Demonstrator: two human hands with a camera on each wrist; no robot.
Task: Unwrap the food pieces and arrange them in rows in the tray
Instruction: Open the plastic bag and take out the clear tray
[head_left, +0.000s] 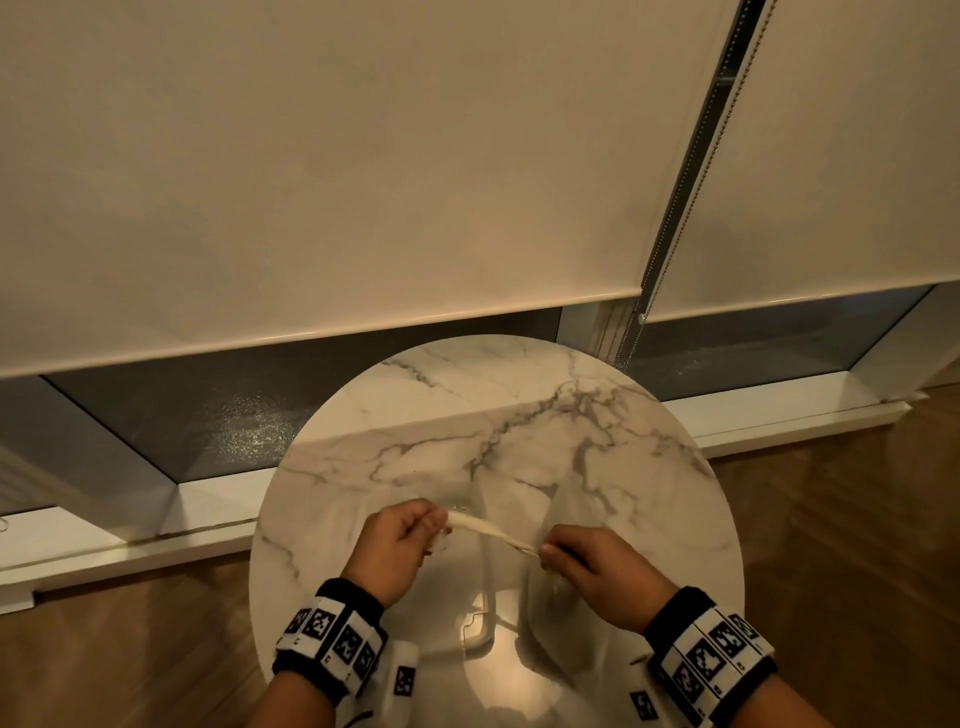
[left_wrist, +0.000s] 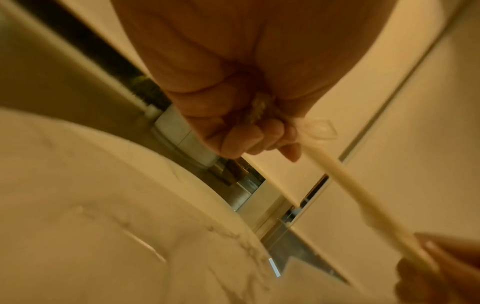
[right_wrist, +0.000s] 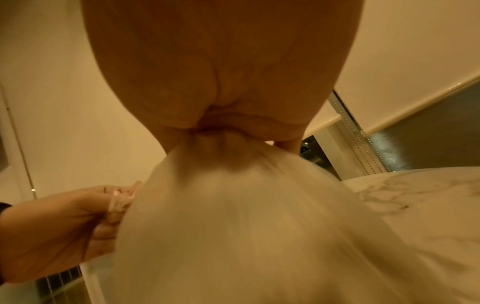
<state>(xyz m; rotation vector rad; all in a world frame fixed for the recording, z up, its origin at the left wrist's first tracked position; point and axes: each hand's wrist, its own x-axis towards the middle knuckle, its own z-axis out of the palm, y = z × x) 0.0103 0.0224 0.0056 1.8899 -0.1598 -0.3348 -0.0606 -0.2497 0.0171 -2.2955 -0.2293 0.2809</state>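
Observation:
Above the round marble table (head_left: 519, 415), both hands stretch a clear plastic wrap (head_left: 491, 532), and the part between them is pulled into a taut twisted strand. My left hand (head_left: 434, 525) grips one bunched end in its fist. My right hand (head_left: 550, 553) pinches the other end. From the right hand (right_wrist: 228, 127) the wrap (right_wrist: 246, 226) hangs as a wide translucent sheet. In the left wrist view, the strand (left_wrist: 350, 185) runs from the left hand's curled fingers (left_wrist: 259, 135) towards the right hand (left_wrist: 441, 267). I can make out no food piece.
A pale rounded shape (head_left: 480, 631) shows blurred through the sheet near the table's front; I cannot tell what it is. Behind the table are cream roller blinds (head_left: 311, 182), a bead chain (head_left: 675, 218) and a low window sill (head_left: 156, 540). Wooden floor surrounds the table.

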